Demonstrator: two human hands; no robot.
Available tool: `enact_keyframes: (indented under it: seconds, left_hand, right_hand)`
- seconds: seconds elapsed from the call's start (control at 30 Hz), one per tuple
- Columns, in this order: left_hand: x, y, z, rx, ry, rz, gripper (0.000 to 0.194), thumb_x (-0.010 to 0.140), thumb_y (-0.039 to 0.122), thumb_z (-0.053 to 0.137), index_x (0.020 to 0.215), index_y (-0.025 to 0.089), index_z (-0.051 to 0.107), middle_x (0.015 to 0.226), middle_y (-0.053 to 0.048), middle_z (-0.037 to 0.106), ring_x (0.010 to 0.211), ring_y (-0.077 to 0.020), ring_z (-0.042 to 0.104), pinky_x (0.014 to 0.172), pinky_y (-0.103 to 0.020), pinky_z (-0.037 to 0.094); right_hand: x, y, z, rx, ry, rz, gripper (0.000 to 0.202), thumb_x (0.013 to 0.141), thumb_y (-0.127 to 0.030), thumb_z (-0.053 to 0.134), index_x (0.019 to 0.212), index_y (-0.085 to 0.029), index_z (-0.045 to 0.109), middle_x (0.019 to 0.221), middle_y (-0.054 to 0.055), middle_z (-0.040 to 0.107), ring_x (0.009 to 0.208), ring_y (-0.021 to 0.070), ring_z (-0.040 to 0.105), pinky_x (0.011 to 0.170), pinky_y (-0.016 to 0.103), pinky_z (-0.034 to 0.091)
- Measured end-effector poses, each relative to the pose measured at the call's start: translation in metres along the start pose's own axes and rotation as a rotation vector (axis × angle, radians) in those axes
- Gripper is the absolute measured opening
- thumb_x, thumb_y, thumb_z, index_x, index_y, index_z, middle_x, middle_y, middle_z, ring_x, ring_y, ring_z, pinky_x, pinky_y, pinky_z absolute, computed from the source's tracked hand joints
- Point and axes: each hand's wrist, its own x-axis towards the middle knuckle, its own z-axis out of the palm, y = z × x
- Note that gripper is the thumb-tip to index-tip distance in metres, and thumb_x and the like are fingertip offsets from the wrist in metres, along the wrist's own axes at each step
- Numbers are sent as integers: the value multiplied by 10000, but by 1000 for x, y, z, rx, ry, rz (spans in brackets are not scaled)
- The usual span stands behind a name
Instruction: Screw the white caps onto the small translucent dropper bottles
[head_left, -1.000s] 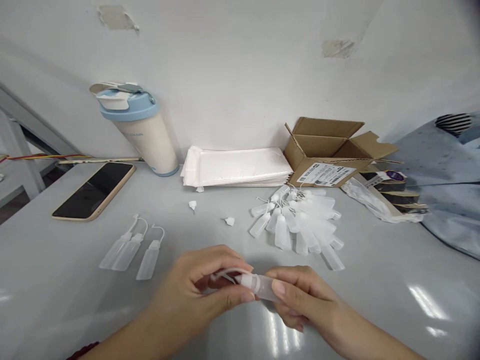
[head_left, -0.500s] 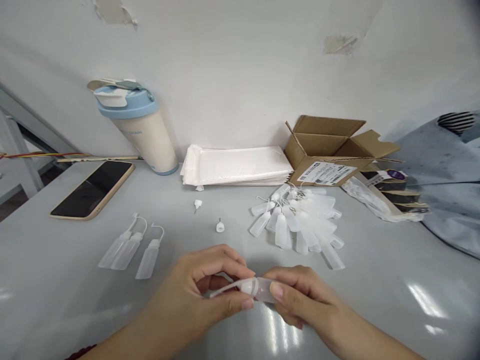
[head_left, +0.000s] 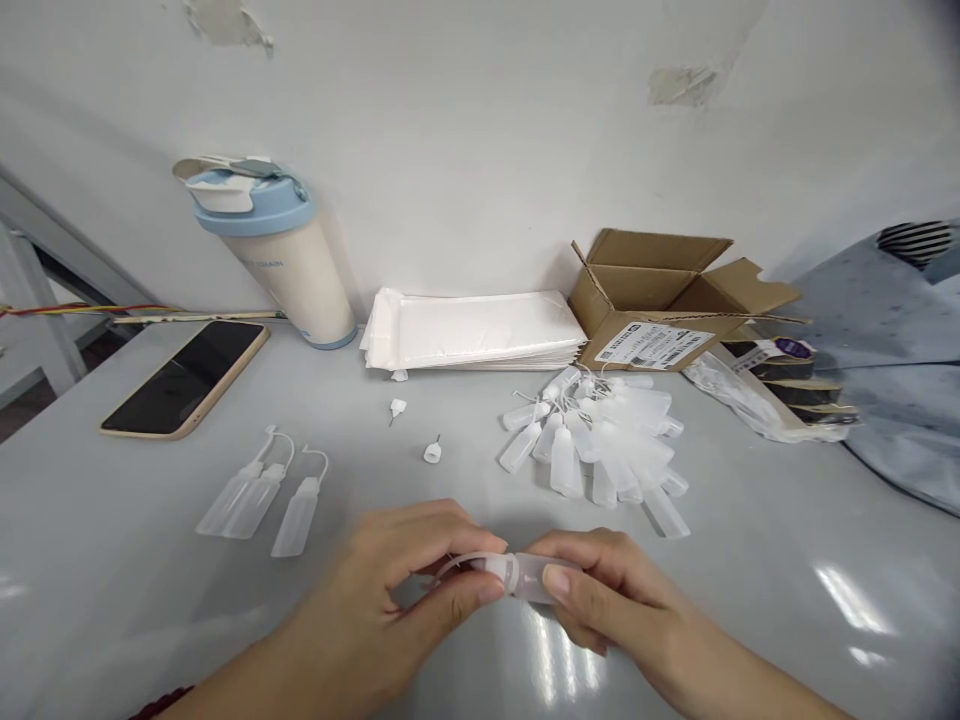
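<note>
Bottle (head_left: 534,578), small and translucent, lies on its side at lower centre, held between both hands just above the desk (head_left: 787,560). Right hand (head_left: 619,585): fingers closed round the body. Left hand (head_left: 375,562): thumb and fingers pinched on the white cap (head_left: 493,567) at the neck. Change over the last second: the strap (head_left: 466,556) went from curved to nearly straight and is arched again; hands hardly moved. Reads as the cap being twisted, work at the neck not yet done; cannot tell if it is tightening or loosening. Also, two needle-tipped caps (head_left: 433,452) mid-frame shifted slightly, the nearer one now pointing up. Three bottles (head_left: 298,518) at left and the bottle pile (head_left: 611,440) right of centre unchanged.
</note>
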Motion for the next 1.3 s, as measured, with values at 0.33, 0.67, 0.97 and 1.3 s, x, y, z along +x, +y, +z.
enact_keyframes:
  seconds: [0.33,0.67,0.97,1.3]
  left_hand:
    - [-5,-8,8,21,107,251,165,861,146,628,956,262,700,923,-20,701,739,-135,661,654,-185,518]
    - [-4,-2,4,-39,46,52,125,815,276,691,918,208,715,770,-2,712,653,-124,654,631,-172,536]
    - [-4,1,6,-304,-22,-197,258,899,368,563,801,199,732,611,40,587,545,-94,589,525,-153,465]
    - [-5,-3,3,-221,-147,-112,220,919,356,565,838,199,697,615,40,597,552,-92,583,533,-154,482]
  right_hand:
    - [2,6,-1,316,-83,28,402,926,-485,557,735,-133,596,522,-96,306,458,50,215,445,228,197]
    - [-4,-7,1,-138,1,-70,417,980,-470,436,877,-156,689,590,-56,343,542,89,311,501,235,257]
    - [-6,-10,4,-395,52,-159,389,972,-442,426,1006,-203,731,637,22,573,645,175,524,578,269,414]
    - [-9,-11,4,-437,65,-141,322,967,-388,435,961,-199,695,670,-4,536,618,141,491,578,248,381]
